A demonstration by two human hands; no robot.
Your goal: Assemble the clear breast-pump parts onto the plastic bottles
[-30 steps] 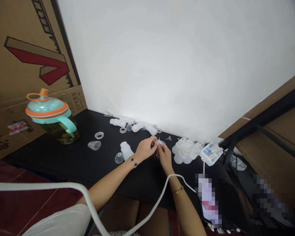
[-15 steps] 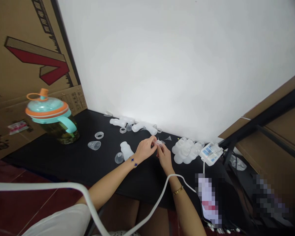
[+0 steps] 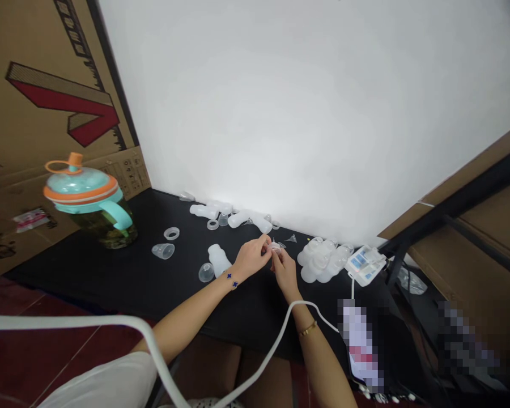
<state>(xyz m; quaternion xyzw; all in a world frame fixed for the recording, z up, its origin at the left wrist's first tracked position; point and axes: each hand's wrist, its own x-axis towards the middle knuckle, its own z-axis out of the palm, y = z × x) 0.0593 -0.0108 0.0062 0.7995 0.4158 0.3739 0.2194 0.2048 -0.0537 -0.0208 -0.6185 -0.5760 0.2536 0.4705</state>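
Observation:
My left hand (image 3: 251, 258) and my right hand (image 3: 285, 273) meet over the black table, fingertips closed around a small translucent ring with a clear teat-like tip (image 3: 275, 245). The fingers partly cover it. Left of my left hand lies a frosted white bottle (image 3: 219, 260) on its side, with a clear domed cap (image 3: 206, 272) beside it. A clear funnel-shaped teat (image 3: 292, 238) rests just beyond my right hand. To the right sits a cluster of small frosted bottles with clear domed caps (image 3: 323, 260).
More frosted bottles (image 3: 204, 212) lie along the white wall with loose parts. A translucent ring (image 3: 171, 233) and a clear cap (image 3: 163, 251) lie left. A lidded jug (image 3: 93, 204) stands beside cardboard. At right are a white device (image 3: 365, 265) and a phone (image 3: 361, 345); a white cable (image 3: 263, 362) crosses in front.

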